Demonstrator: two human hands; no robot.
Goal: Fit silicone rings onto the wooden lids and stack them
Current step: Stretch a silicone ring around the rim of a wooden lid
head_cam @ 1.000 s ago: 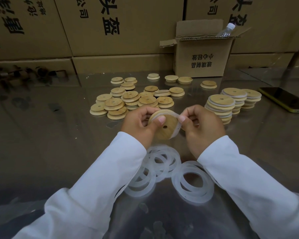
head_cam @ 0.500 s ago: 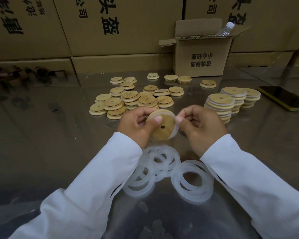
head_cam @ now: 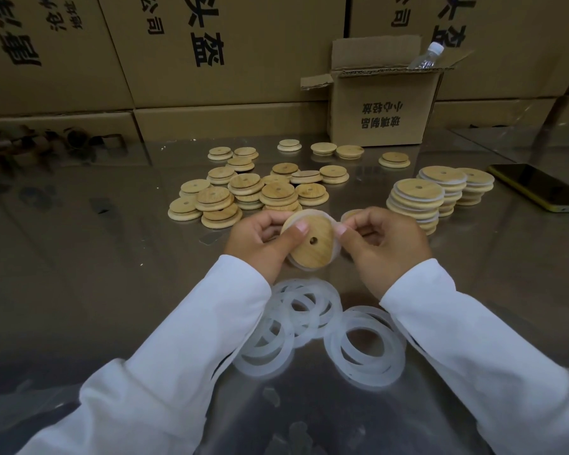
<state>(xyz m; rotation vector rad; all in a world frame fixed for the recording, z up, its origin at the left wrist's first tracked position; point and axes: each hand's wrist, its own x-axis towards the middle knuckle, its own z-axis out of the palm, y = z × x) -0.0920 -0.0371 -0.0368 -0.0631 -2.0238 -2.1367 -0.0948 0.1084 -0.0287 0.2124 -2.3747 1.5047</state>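
That wooden lid (head_cam: pixel 311 243) you've got up in front of you, above the tabletop (head_cam: pixel 79 257) and between the loose lids and the rings, looks light and stiff. It's a thin disc with a small hole in the middle, so it shouldn't flex or crack under thumb pressure. Take it by the edge and face like you're doing. Your left hand (head_cam: pixel 260 239) is clamped on it, thumb on the face and fingers behind.

The silicone ring (head_cam: pixel 334 224) is the fiddly part. I'd guess it's soft, stretchy and a bit grippy, and it'll want to pop back off the side you're not holding. Your right hand (head_cam: pixel 385 244) is pinching it at the lid's right rim, which seems like the right spot. I'd work around the edge from there.

Counts:
- One lid in hand with one ring on it. I can't tell how far round the ring is seated.
- Spare rings (head_cam: pixel 365 346) are in two overlapping heaps just in front of you. That's maybe ten in all, but they're too see-through to count properly.
- Bare lids (head_cam: pixel 243 195) are scattered and piled beyond your hands. There are twenty-odd, with some hidden under others.
- Three finished stacks (head_cam: pixel 414 201) are on your right.

Further out there's one phone (head_cam: pixel 539 188) at the right edge. One open cardboard box (head_cam: pixel 385 106) at the back has a water bottle (head_cam: pixel 427 57) poking out.
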